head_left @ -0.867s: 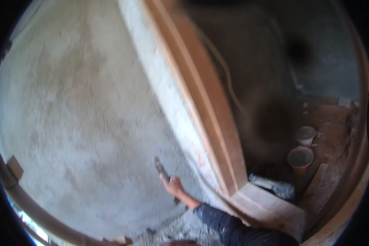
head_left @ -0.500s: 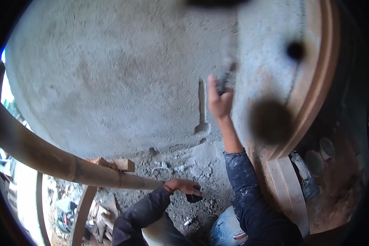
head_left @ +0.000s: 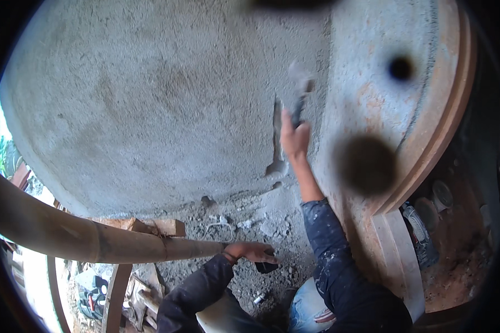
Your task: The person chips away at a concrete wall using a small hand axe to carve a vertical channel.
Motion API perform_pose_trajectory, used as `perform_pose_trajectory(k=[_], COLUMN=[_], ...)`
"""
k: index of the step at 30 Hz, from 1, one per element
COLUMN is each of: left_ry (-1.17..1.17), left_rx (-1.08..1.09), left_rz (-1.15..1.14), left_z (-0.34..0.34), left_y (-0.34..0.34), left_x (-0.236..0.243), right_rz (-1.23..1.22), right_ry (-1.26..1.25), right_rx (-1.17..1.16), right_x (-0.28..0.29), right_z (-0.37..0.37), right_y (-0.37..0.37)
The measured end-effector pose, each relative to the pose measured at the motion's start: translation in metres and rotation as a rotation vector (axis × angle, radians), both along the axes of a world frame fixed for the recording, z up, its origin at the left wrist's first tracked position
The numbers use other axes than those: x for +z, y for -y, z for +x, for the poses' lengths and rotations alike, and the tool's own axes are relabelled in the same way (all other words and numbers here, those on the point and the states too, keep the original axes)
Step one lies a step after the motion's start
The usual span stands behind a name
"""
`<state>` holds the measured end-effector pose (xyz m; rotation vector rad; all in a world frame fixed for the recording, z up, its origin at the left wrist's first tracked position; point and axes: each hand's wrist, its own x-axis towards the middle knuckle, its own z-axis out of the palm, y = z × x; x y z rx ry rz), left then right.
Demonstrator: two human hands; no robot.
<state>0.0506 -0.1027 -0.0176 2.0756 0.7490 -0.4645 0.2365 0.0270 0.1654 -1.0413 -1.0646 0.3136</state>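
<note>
Head view: right hand (head_left: 295, 139) grip clamped on tool (head_left: 299, 105), just right of groove (head_left: 276, 133); left hand (head_left: 253, 253) at dark item (head_left: 266, 267), hold unclear. Risk: slack wrist could let tool chip groove edge.

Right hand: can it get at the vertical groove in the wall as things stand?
Probably yes: the right hand is just right of the groove, with nothing visible between them, though its grip is taken up by a dark-handled tool.

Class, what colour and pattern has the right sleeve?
The right sleeve is dark blue-black with whitish specks, best seen in the head view.
</note>
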Motion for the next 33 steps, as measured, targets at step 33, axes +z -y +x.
perform_pose_trajectory(k=[33], left_ry=[-0.167], left_rx=[-0.091], left_rz=[-0.136], left_z=[0.012], left_y=[-0.014], left_x=[0.000], right_rz=[0.920], right_ry=[-0.077], right_rx=[0.194], right_x=[0.022], right_z=[0.003], right_y=[0.024])
